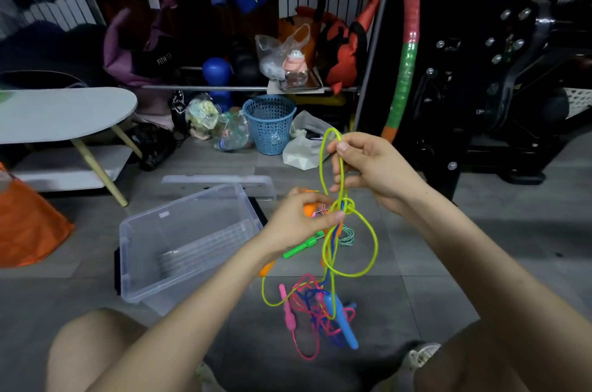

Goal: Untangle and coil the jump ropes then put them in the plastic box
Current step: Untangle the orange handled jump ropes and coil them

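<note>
A tangle of jump ropes hangs between my hands. My left hand (301, 218) pinches the yellow-green rope (371, 250) at its knot (344, 206) and also holds an orange handle (309, 209). My right hand (368, 164) pinches a raised loop of the same rope above the knot. Blue rope runs through the knot down to a blue handle (344, 321). A pink rope with its pink handle (286, 305) lies tangled on the floor below. A green handle (299, 249) and a braided rope (347, 236) lie behind. The clear plastic box (150, 231) sits open at my left.
The box's lid (217, 182) lies on the grey tile floor behind it. A blue mesh basket (269, 124), bags and bottles crowd the back. A white low table (64, 113) and an orange bag (28, 225) are at left; black exercise equipment (496, 87) stands at right. My knees frame the bottom.
</note>
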The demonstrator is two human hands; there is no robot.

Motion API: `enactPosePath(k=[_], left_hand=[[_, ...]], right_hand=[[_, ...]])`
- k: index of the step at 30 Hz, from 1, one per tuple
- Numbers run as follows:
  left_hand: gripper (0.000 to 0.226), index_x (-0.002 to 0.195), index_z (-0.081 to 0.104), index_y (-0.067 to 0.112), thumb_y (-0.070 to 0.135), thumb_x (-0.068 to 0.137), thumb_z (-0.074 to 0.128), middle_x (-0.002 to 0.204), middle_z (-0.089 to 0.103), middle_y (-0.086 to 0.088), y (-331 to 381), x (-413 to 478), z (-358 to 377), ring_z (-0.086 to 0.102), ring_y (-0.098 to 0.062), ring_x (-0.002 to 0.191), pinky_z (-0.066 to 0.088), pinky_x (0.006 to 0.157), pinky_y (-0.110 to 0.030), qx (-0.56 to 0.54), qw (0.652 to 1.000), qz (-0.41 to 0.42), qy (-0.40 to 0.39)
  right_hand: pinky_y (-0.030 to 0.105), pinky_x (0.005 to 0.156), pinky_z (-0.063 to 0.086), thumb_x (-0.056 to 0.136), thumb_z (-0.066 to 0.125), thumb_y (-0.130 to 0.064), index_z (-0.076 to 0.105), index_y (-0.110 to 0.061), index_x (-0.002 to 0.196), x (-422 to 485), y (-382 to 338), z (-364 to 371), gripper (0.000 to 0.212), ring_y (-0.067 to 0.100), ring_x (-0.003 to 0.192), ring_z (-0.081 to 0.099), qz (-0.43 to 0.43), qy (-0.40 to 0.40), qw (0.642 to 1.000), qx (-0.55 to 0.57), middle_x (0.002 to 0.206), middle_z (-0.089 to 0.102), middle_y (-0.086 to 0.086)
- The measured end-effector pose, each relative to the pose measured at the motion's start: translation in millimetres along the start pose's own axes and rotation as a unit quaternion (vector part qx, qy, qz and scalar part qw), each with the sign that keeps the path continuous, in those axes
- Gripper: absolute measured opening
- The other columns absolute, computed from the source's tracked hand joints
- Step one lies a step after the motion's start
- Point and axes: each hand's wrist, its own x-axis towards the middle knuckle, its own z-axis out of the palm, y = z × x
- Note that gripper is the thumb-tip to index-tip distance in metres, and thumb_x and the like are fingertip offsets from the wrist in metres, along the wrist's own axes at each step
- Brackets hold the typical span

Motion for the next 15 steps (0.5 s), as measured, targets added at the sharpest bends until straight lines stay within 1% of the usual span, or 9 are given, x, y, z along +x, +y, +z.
enactPosePath(k=[2, 3, 5, 6, 8, 10, 12, 14, 15], left_hand=[[0.016, 0.087, 0.066, 0.027, 0.028, 0.074, 0.076, 0.106, 0.055, -0.01, 2, 2, 0, 0.05, -0.001, 0.087, 0.035, 0.08, -0.004, -0.042, 0.999, -0.002, 0.007], [0.013, 0.081, 0.065, 0.029, 0.025, 0.074, 0.076, 0.102, 0.057, -0.007, 3, 2, -1, 0.05, -0.001, 0.086, 0.036, 0.079, -0.006, -0.053, 0.999, 0.004, 0.008], [0.018, 0.071, 0.063, 0.031, 0.019, 0.074, 0.076, 0.085, 0.06, 0.01, 2, 1, -3, 0.049, -0.002, 0.084, 0.036, 0.078, -0.012, -0.064, 0.998, 0.016, -0.001], [0.019, 0.069, 0.063, 0.03, 0.016, 0.075, 0.075, 0.079, 0.058, 0.013, 2, 1, -6, 0.049, -0.004, 0.084, 0.036, 0.077, -0.014, -0.07, 0.997, 0.017, -0.005], [0.015, 0.07, 0.065, 0.024, 0.014, 0.078, 0.072, 0.08, 0.053, 0.007, -2, 1, -12, 0.048, -0.006, 0.084, 0.036, 0.076, -0.014, -0.069, 0.998, 0.006, -0.001], [0.01, 0.074, 0.064, 0.02, 0.017, 0.083, 0.067, 0.085, 0.049, -0.001, -13, 4, -21, 0.049, -0.014, 0.09, 0.036, 0.08, -0.021, -0.002, 0.999, -0.018, 0.035], [0.011, 0.076, 0.064, 0.02, 0.024, 0.086, 0.063, 0.088, 0.049, -0.005, -26, 5, -32, 0.048, -0.024, 0.102, 0.035, 0.084, -0.028, 0.077, 0.992, -0.064, 0.079], [0.019, 0.084, 0.067, 0.016, 0.031, 0.09, 0.058, 0.091, 0.049, -0.005, -27, 2, -38, 0.045, -0.028, 0.11, 0.033, 0.087, -0.028, 0.145, 0.983, -0.089, 0.071], [0.024, 0.091, 0.068, 0.015, 0.034, 0.091, 0.054, 0.097, 0.049, -0.007, -24, 1, -38, 0.043, -0.029, 0.112, 0.032, 0.089, -0.029, 0.19, 0.975, -0.097, 0.062]], right_hand=[[0.03, 0.052, 0.054, 0.099, 0.04, -0.011, 0.057, -0.009, 0.089, 0, -1, 0, 0.02, 0.019, 0.051, 0.054, -0.001, -0.013, 1.0, -0.014, 0.063, 0.053, 0.007], [0.03, 0.051, 0.052, 0.099, 0.039, -0.011, 0.058, -0.009, 0.09, 0, 0, 0, 0.021, 0.019, 0.05, 0.053, -0.003, -0.014, 1.0, -0.023, 0.062, 0.052, 0.005], [0.029, 0.049, 0.048, 0.099, 0.038, -0.011, 0.058, -0.008, 0.092, 0, 2, -3, 0.021, 0.018, 0.048, 0.048, -0.004, -0.013, 0.999, -0.033, 0.059, 0.049, 0.004], [0.028, 0.047, 0.045, 0.099, 0.038, -0.012, 0.059, -0.008, 0.094, 0, 3, -4, 0.022, 0.017, 0.048, 0.045, -0.003, -0.013, 0.999, -0.034, 0.058, 0.047, 0.004], [0.024, 0.043, 0.036, 0.1, 0.037, -0.012, 0.06, -0.01, 0.094, 0, 7, -9, 0.023, 0.014, 0.046, 0.037, 0.004, -0.001, 1.0, -0.03, 0.057, 0.041, 0.004], [0.02, 0.041, 0.025, 0.1, 0.036, -0.011, 0.059, -0.01, 0.091, 0, 12, -18, 0.025, 0.008, 0.044, 0.029, 0.019, 0.038, 0.998, -0.038, 0.056, 0.034, 0.002], [0.018, 0.041, 0.02, 0.1, 0.035, -0.01, 0.058, -0.009, 0.088, -2, 18, -29, 0.026, 0.006, 0.043, 0.026, 0.033, 0.078, 0.996, -0.039, 0.056, 0.029, 0.002], [0.018, 0.042, 0.02, 0.1, 0.034, -0.009, 0.057, -0.009, 0.086, -2, 26, -37, 0.027, 0.007, 0.044, 0.024, 0.043, 0.093, 0.993, -0.06, 0.057, 0.028, 0.002], [0.019, 0.043, 0.021, 0.1, 0.035, -0.008, 0.058, -0.011, 0.084, -3, 31, -38, 0.028, 0.008, 0.045, 0.025, 0.045, 0.096, 0.99, -0.095, 0.055, 0.029, 0.001]])
